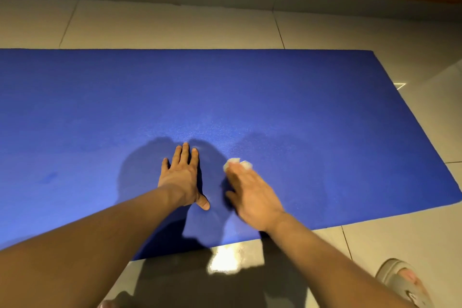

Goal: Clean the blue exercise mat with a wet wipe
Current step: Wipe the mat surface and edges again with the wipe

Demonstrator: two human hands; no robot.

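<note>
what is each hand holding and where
Left hand: nothing, flat on the mat. Right hand presses down on the near part of the bunched wet wipe; its far edge sticks out.

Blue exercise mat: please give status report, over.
Left hand flat on blue exercise mat. Right hand presses crumpled white wet wipe onto it. Nothing blocks the wipe ahead.
</note>
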